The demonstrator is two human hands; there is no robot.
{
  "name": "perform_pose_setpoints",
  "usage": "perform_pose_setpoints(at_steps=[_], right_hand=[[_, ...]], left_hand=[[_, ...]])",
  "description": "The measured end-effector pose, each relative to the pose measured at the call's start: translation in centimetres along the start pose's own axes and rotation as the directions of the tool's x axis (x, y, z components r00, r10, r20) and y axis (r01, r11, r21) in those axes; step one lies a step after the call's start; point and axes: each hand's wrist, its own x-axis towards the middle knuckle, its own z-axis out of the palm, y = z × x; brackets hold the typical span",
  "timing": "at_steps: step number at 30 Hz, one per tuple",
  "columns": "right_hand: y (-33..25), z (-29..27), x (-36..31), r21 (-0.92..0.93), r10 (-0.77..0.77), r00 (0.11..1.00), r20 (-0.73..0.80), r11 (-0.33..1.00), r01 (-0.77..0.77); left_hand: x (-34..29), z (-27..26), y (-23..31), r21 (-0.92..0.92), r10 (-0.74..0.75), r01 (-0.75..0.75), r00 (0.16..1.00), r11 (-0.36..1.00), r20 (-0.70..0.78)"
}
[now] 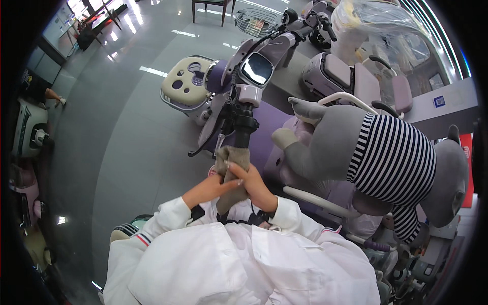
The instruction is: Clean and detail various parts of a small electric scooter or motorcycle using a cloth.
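A taupe cloth [235,154] is bunched around the end of the black handlebar grip [243,138] of a purple electric scooter [272,122]. My left hand [209,189] closes on the cloth from the left, and my right hand [255,189] presses it from the right, fingers wrapped over it. The two hands meet, and the cloth's lower end hangs down between them. The grip's end is hidden inside the cloth. A black brake lever [198,151] sticks out left of the grip. Beyond it is a glossy square panel [256,69] on the handlebar.
A cream basket [185,84] hangs at the scooter's front. On the right, a large grey plush toy [330,134] in a striped shirt lies across the seat area. More scooters [335,71] stand behind, one wrapped in clear plastic [396,33]. Others [28,127] line the left.
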Motion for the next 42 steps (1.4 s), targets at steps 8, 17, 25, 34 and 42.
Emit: perform_pose_setpoints(at_steps=[8, 17, 25, 34, 42], right_hand=[[-3.5, 0.4, 2.8, 0.129, 0.031, 0.997, 0.073, 0.991, -0.040], [-0.8, 0.4, 0.6, 0.085, 0.017, 0.994, 0.108, 0.996, -0.026], [-2.5, -0.9, 5.4, 0.339, -0.005, 0.983, 0.183, 0.939, -0.058], [-2.6, -0.7, 2.3, 0.186, 0.239, 0.912, 0.333, 0.932, -0.312], [-1.8, -0.4, 2.1, 0.219, 0.129, 0.961, 0.246, 0.958, -0.185]], left_hand=[[2.9, -2.0, -1.8, -0.053, 0.060, -0.068, 0.989, 0.996, -0.139], [0.1, 0.2, -3.2, -0.105, 0.077, -0.087, 0.992, 0.991, -0.097], [3.0, -2.3, -1.6, -0.158, 0.070, -0.104, 0.976, 0.982, -0.206], [0.4, -1.0, -1.7, 0.607, 0.531, -0.266, 0.789, 0.749, -0.309], [1.0, -2.8, -1.7, 0.675, 0.634, -0.317, 0.717, 0.666, -0.289]])
